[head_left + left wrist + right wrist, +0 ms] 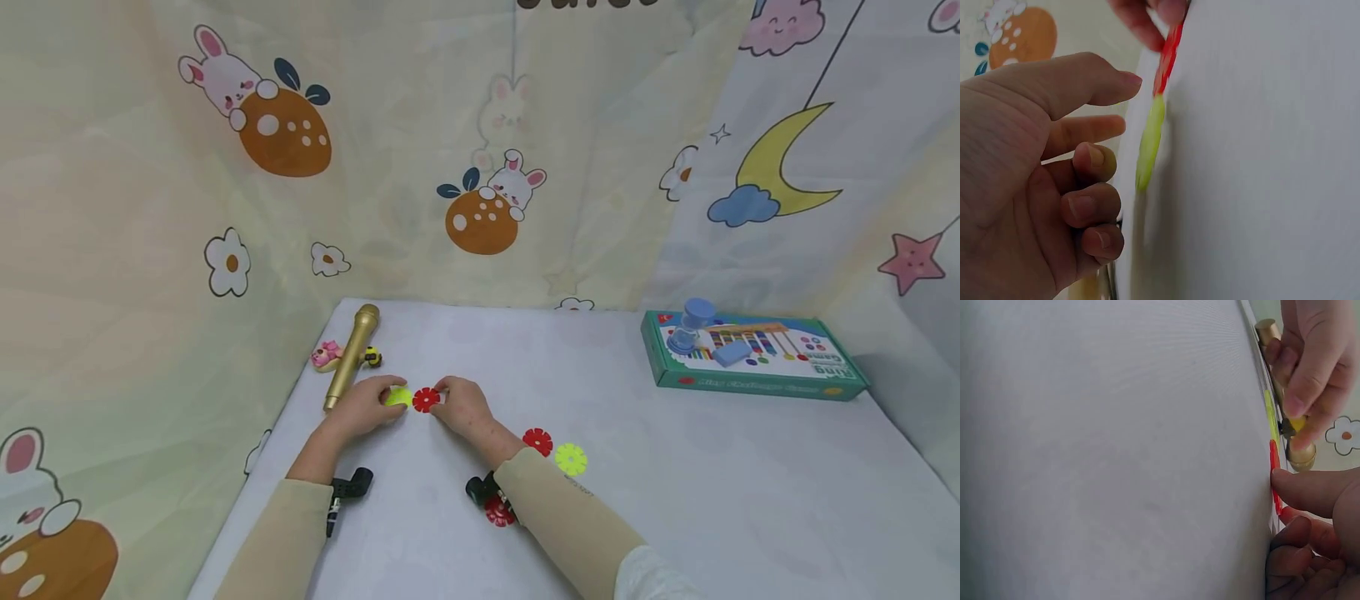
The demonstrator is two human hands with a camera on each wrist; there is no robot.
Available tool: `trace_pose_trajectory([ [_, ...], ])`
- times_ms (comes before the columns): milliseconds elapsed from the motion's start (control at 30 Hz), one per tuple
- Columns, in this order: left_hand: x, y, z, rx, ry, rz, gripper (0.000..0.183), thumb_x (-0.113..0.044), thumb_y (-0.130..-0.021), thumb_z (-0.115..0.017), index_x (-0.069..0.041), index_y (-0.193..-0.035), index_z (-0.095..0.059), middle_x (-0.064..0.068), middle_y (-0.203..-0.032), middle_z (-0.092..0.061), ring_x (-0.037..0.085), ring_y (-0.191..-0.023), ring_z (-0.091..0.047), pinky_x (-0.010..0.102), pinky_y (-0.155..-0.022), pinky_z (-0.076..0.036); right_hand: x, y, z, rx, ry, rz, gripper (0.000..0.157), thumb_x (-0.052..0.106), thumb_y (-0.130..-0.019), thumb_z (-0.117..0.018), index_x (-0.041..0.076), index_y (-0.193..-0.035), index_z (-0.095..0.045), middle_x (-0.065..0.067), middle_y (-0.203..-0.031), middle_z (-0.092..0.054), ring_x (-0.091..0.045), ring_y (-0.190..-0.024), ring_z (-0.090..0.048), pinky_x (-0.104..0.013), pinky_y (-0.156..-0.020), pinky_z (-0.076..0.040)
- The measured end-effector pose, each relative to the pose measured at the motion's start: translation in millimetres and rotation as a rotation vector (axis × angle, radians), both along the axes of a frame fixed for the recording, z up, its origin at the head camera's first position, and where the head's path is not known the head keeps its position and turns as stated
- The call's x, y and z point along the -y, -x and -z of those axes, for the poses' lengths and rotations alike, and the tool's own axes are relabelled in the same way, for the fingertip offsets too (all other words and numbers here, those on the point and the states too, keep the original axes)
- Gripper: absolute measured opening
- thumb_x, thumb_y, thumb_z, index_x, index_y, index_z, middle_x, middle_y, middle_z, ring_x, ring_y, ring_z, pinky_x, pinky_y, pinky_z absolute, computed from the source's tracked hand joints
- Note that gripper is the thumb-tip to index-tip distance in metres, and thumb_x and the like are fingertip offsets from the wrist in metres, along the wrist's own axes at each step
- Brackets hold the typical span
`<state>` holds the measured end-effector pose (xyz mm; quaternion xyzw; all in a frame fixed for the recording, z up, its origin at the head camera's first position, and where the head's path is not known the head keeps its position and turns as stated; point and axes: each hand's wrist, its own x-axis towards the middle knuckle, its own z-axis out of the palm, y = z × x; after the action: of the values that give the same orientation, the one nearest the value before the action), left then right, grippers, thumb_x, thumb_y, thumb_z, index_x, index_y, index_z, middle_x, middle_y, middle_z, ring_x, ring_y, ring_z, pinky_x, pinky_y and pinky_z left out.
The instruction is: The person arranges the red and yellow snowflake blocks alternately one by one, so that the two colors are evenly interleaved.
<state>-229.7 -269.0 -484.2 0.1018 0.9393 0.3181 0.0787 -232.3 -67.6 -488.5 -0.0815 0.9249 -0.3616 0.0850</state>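
A yellow-green notched plastic disc [400, 397] and a red notched plastic disc [426, 400] meet edge to edge over the white table, standing almost in line in the left wrist view. My right hand [467, 408] pinches the red disc by its outer edge between thumb and forefinger, seen on the disc in the right wrist view. Around the yellow-green disc, my left hand [363, 406] has its thumb and forefinger parted, and the left wrist view shows a gap between those fingers and the disc. Its other fingers bend loosely.
A gold microphone [352, 356] lies at the left, between a pink figure [327, 356] and a bee figure [372, 357]. More discs lie near my right forearm, red [537, 441] and yellow-green [572, 459]. A green box [757, 382] at back right bears a blue hourglass [692, 325] and blue block [732, 353].
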Motion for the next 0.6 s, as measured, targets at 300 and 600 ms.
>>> trace_pose_trajectory([
  [300,-26.2,0.6,9.1,-0.02,0.052,0.031,0.05,-0.028,-0.082,-0.073,-0.015,-0.128,-0.06,0.0,-0.096,-0.063,0.015,-0.082,-0.051,0.036,-0.075,-0.043,-1.9,0.8,-0.9,-0.01,0.0,-0.02,0.027,0.017,-0.084,-0.071,0.008,-0.108,-0.065,0.002,-0.071,-0.054,-0.014,-0.064,-0.047,-0.025,-0.057,-0.04],
  [600,-25.9,1.2,12.3,-0.025,0.072,0.019,0.046,-0.03,-0.084,-0.072,-0.019,-0.127,-0.061,0.002,-0.122,-0.06,0.018,-0.105,-0.053,0.045,-0.091,-0.041,-27.0,-4.1,-19.6,0.051,0.06,-0.121,0.036,0.021,-0.086,-0.068,0.01,-0.119,-0.061,-0.001,-0.074,-0.052,-0.014,-0.063,-0.047,-0.025,-0.054,-0.039],
])
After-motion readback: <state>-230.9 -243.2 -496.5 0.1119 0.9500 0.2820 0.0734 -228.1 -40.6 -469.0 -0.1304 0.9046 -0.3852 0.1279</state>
